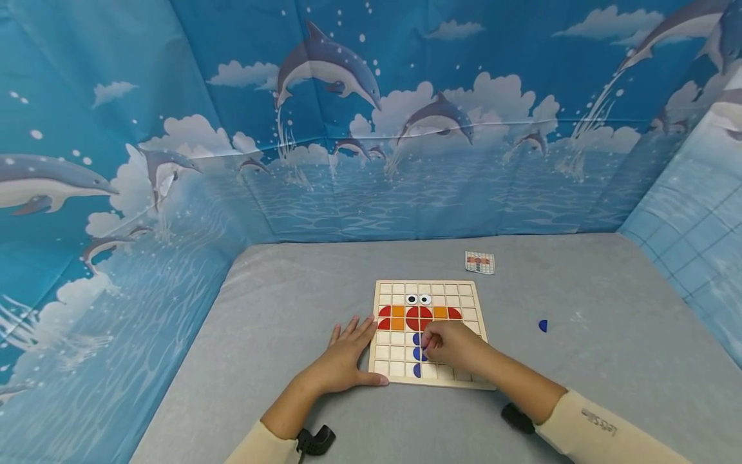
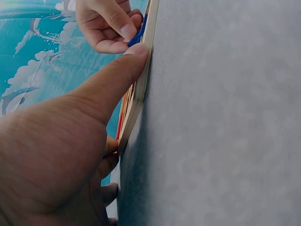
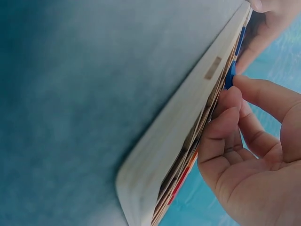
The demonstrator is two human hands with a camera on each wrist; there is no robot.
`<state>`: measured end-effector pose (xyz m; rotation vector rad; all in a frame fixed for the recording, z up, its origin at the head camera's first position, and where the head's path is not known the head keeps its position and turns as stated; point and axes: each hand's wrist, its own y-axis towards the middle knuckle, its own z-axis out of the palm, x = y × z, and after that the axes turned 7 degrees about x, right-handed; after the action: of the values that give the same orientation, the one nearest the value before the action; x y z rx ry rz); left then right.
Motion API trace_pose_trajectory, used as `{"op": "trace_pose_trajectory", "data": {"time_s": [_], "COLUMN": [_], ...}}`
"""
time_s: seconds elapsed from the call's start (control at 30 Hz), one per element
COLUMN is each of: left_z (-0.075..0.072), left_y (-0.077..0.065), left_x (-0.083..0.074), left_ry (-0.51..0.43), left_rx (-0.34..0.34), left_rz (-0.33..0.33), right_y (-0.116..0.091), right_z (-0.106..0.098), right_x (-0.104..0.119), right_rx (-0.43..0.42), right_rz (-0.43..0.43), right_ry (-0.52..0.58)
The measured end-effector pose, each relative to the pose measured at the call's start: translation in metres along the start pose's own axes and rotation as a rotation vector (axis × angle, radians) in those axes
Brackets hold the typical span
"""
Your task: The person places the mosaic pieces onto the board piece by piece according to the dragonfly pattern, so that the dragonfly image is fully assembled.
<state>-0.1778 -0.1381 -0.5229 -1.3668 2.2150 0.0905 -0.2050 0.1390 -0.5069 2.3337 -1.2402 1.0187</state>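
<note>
A square wooden grid board [image 1: 397,368] lies on the grey surface. My left hand [image 1: 343,362] rests at its left side, fingers spread and the thumb on the near-left corner of the frame. Over the lower middle cells, my right hand [image 1: 455,345] pinches a blue piece [image 3: 230,75] between thumb and fingertip, low against the board. Blue rounded pieces [image 1: 417,370] stand in a column just left of these fingers. Above them sit a red circle [image 1: 412,313] made of quarter pieces, orange squares [image 1: 397,310], red quarter pieces [image 1: 384,324] and two eye discs [image 1: 411,299]. The right hand covers some cells.
A small printed picture card [image 1: 480,262] lies beyond the board's far right corner. One loose blue piece [image 1: 543,326] is on the grey cloth [image 1: 580,386] to the right. A dolphin-print curtain [image 1: 359,187] stands behind and at both sides.
</note>
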Motion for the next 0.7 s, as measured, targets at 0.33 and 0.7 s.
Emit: {"op": "trace_pose_trajectory", "data": {"time_s": [0.33, 0.7], "left_z": [0.0005, 0.0004], "left_y": [0.0008, 0.0006], "left_x": [0.0006, 0.0011], "left_ry": [0.006, 0.009], "left_rx": [0.000, 0.003], "left_rz": [-0.001, -0.005], "right_y": [0.0009, -0.0015], "right_z": [0.0033, -0.0019], "right_x": [0.0073, 0.0054], "right_rx": [-0.013, -0.051], "right_rz": [0.066, 0.080], "right_ry": [-0.031, -0.027]}}
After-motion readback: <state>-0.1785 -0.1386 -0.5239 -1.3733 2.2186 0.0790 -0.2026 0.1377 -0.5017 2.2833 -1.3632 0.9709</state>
